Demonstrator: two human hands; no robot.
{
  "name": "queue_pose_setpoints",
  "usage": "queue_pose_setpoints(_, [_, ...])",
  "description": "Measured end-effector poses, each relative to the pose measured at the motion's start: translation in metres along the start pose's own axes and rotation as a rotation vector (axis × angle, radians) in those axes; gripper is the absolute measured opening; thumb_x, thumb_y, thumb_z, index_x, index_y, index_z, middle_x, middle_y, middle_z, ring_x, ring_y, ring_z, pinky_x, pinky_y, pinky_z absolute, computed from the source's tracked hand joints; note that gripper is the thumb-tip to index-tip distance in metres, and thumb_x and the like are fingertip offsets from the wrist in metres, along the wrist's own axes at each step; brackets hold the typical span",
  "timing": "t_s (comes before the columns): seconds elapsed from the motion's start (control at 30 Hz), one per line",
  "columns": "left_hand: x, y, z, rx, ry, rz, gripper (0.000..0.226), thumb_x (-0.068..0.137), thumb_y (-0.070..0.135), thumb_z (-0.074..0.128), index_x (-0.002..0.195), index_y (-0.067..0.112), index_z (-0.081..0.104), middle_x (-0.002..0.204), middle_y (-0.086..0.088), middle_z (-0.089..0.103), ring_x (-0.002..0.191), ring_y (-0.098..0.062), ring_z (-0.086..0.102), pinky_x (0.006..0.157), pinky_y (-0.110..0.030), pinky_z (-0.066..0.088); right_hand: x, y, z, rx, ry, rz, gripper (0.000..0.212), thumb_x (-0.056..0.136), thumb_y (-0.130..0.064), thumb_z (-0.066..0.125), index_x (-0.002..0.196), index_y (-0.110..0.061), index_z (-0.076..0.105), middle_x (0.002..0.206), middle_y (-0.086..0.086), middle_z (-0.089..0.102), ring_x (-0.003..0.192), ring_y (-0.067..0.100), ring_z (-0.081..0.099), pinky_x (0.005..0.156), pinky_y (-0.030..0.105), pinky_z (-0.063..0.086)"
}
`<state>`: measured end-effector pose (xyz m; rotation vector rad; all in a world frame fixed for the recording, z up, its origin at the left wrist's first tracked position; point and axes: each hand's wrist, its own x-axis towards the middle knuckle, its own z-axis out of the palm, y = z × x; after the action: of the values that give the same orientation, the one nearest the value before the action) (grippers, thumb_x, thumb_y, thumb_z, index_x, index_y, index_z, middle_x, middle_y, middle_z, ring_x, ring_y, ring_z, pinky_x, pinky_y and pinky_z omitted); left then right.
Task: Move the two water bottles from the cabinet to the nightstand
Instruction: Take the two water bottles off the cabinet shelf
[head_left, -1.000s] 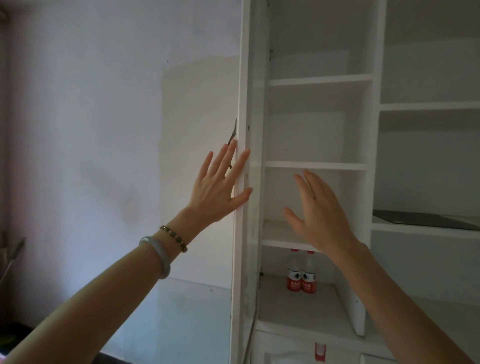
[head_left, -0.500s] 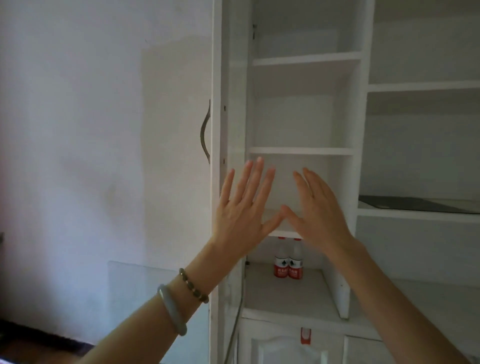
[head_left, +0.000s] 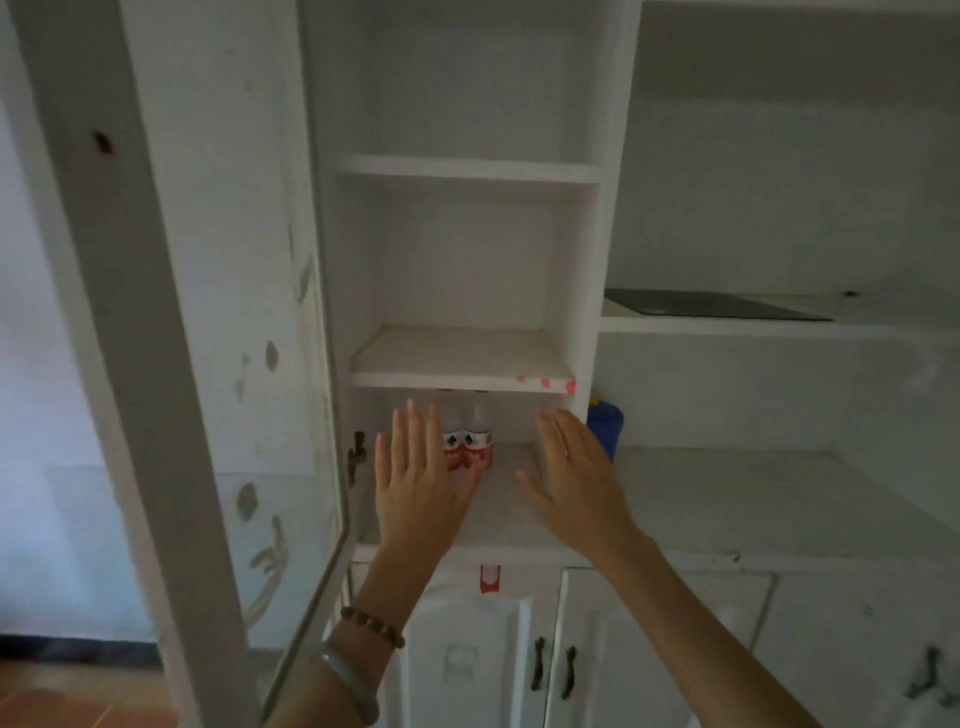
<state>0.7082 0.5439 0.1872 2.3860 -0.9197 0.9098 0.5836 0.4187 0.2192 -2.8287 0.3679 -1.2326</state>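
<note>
Two clear water bottles with red labels stand side by side at the back of the lowest open shelf of the white cabinet (head_left: 462, 383); the left bottle (head_left: 452, 441) is partly hidden by my fingers, the right bottle (head_left: 478, 439) shows more. My left hand (head_left: 415, 483) is flat and open just in front of the left bottle, not holding it. My right hand (head_left: 576, 473) is open to the right of the bottles, apart from them. The nightstand is out of view.
The cabinet's glass door (head_left: 156, 312) stands open on the left, close to my left arm. A blue object (head_left: 605, 423) sits on the counter (head_left: 753, 499) right of the cabinet. A dark flat panel (head_left: 696, 304) lies on a higher ledge. Lower cupboard doors (head_left: 467, 660) are closed.
Both hands have dropped from the shelf above down to the bottles' shelf and moved inward. The view has come closer to the cabinet, and the door now stands wide open.
</note>
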Motion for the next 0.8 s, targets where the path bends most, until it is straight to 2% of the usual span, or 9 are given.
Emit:
queue_pose_setpoints(0.1, [-0.004,0.0,0.037,-0.003,-0.076,-0.017,0.086,0.086,0.066,0.026,0.143,0.002,0.027,0.149,-0.021,0.029,0.138,-0.035,0.025,0.11,-0.051,0.018,-0.009,0.022,0.032,0.017,-0.055,-0.018,0.062,0.082,-0.024,0.065,0.131,0.003,0.038,0.133,0.024,0.045,0.125,0.036,0.041,0.102,0.048,0.036])
queue_pose_setpoints(0.3, [0.0,-0.012,0.092,0.002,-0.216,0.046,0.086,0.085,0.065,0.029,0.145,0.003,0.026,0.151,-0.018,0.027,0.139,-0.032,0.023,0.111,-0.046,0.012,-0.004,0.051,0.085,0.097,-0.141,-0.03,0.068,0.082,-0.021,0.067,0.135,0.002,0.033,0.139,0.023,0.038,0.129,0.034,0.034,0.106,0.04,0.026])
queue_pose_setpoints(0.37, [0.004,-0.019,0.107,-0.002,-0.243,0.056,0.086,0.087,0.064,0.032,0.147,0.004,0.018,0.154,-0.016,0.019,0.142,-0.03,0.015,0.114,-0.041,0.007,0.002,0.06,0.104,0.124,-0.171,-0.012,0.069,0.081,-0.02,0.068,0.135,0.002,0.032,0.14,0.023,0.037,0.129,0.034,0.034,0.106,0.04,0.028])
queue_pose_setpoints(0.43, [0.013,-0.026,0.123,-0.023,-0.288,0.039,0.086,0.088,0.062,0.038,0.148,0.006,0.011,0.156,-0.013,0.012,0.144,-0.027,0.007,0.114,-0.038,0.001,0.01,0.068,0.123,0.144,-0.196,-0.002,0.07,0.079,-0.02,0.07,0.134,0.002,0.033,0.137,0.022,0.04,0.126,0.035,0.038,0.104,0.046,0.035])
queue_pose_setpoints(0.57, [0.033,-0.035,0.155,-0.106,-0.356,-0.073,0.086,0.089,0.055,0.047,0.148,0.006,0.008,0.156,-0.013,0.013,0.143,-0.027,0.01,0.114,-0.039,0.007,0.028,0.082,0.158,0.2,-0.211,0.061,0.064,0.076,-0.017,0.072,0.128,0.002,0.04,0.127,0.023,0.048,0.114,0.035,0.047,0.094,0.047,0.044])
queue_pose_setpoints(0.63, [0.042,-0.04,0.175,-0.169,-0.388,-0.134,0.087,0.089,0.051,0.05,0.148,0.007,0.005,0.157,-0.012,0.009,0.143,-0.026,0.008,0.114,-0.04,0.009,0.035,0.089,0.179,0.223,-0.221,0.091,0.066,0.077,-0.017,0.071,0.13,0.002,0.038,0.129,0.023,0.046,0.118,0.036,0.044,0.097,0.046,0.042])
queue_pose_setpoints(0.8, [0.066,-0.058,0.234,-0.265,-0.442,-0.221,0.089,0.088,0.048,0.053,0.148,0.005,0.003,0.157,-0.013,0.007,0.144,-0.025,0.007,0.115,-0.039,0.011,0.057,0.1,0.231,0.338,-0.252,0.17,0.07,0.081,-0.023,0.067,0.137,-0.004,0.029,0.139,0.016,0.039,0.127,0.028,0.036,0.103,0.034,0.031])
